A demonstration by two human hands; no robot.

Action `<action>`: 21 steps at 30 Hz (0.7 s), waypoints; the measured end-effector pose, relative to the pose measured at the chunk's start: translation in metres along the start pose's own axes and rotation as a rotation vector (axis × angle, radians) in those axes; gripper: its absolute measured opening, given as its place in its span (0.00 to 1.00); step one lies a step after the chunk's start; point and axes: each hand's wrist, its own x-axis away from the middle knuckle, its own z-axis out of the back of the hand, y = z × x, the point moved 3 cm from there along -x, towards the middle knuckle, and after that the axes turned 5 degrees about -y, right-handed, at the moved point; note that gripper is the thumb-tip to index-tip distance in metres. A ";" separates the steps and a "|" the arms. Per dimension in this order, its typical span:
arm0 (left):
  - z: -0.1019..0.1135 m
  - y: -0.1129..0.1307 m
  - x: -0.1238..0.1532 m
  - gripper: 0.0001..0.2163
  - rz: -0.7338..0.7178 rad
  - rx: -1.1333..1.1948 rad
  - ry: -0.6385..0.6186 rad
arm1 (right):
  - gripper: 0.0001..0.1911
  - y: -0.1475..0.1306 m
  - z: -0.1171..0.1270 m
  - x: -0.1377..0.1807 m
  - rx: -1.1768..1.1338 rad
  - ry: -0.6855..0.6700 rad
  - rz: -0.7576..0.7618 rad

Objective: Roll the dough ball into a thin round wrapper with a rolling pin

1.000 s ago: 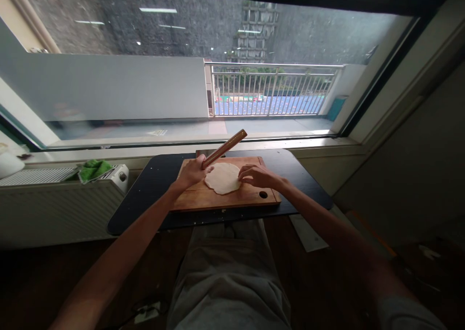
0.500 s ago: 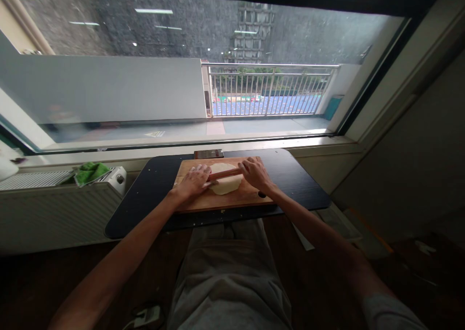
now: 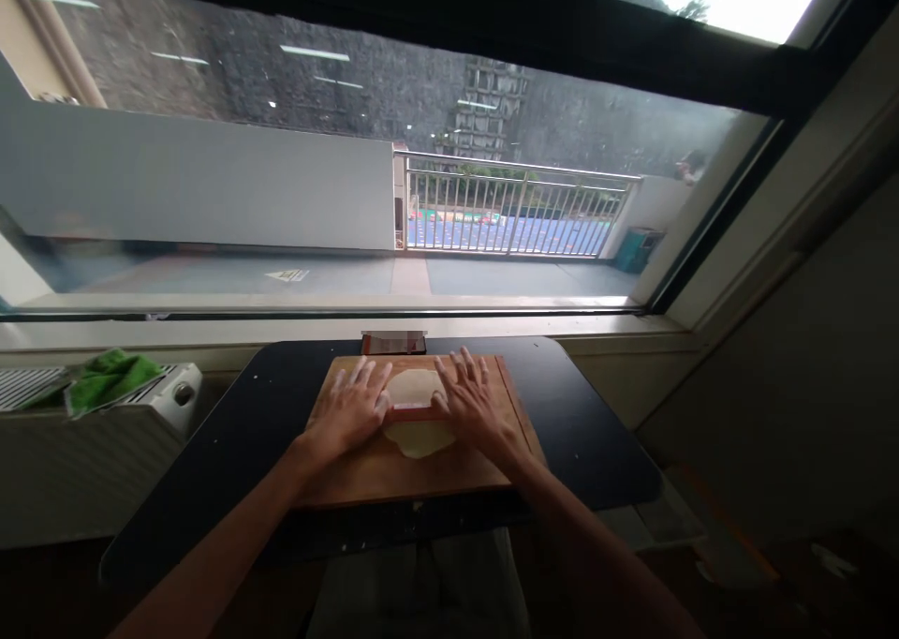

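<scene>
A wooden rolling pin [image 3: 411, 413] lies crosswise on a flat round of pale dough [image 3: 417, 436]. The dough rests on a wooden cutting board [image 3: 393, 475] set on a black table [image 3: 225, 452]. My left hand [image 3: 349, 409] presses flat on the pin's left end, fingers stretched out. My right hand [image 3: 472, 405] presses flat on its right end, fingers spread. Most of the pin is hidden under my palms.
A small reddish object [image 3: 393, 342] lies at the table's far edge by the window sill. A green cloth [image 3: 105, 377] sits on a white radiator [image 3: 84, 433] to the left. A large window fills the view ahead; a wall stands to the right.
My left hand brought the raised pin down onto the dough, and my right hand joined it. Both hands now lie flat on the pin. The view has tilted up and moved closer.
</scene>
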 end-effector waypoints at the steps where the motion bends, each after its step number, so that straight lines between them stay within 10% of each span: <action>1: -0.001 0.002 0.002 0.30 0.006 -0.002 0.011 | 0.38 0.001 -0.002 0.002 0.000 0.003 -0.008; 21: 0.004 0.000 -0.055 0.32 0.112 0.148 0.041 | 0.41 0.027 -0.010 -0.072 -0.155 -0.105 -0.151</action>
